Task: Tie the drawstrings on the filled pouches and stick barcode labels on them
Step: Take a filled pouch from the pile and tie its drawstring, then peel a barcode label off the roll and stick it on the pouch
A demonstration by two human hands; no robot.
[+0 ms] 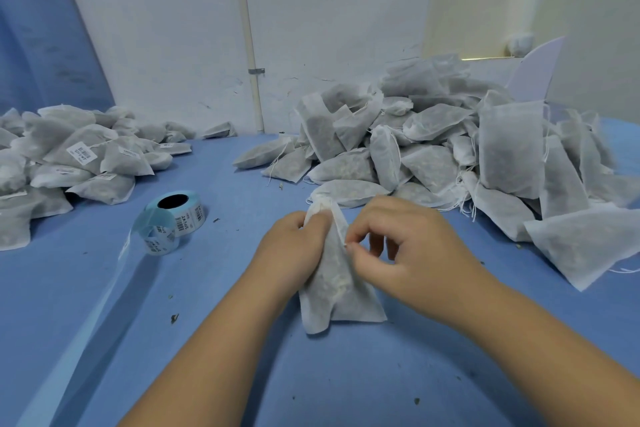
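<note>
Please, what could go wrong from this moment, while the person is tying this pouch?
The thin white drawstring is pinched by the right hand; it may slip before the knot is tight, and the filled white fabric pouch, gripped at the neck by the left hand, could spill.
The blue-backed roll of barcode labels lies with a loose tail; an arm may drag it.
The heap of unlabelled pouches is close; this pouch may get mixed in.

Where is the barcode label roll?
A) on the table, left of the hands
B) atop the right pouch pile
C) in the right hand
A: the label roll lies on the blue table, left of the left hand and right hand, both holding a pouch.
</note>
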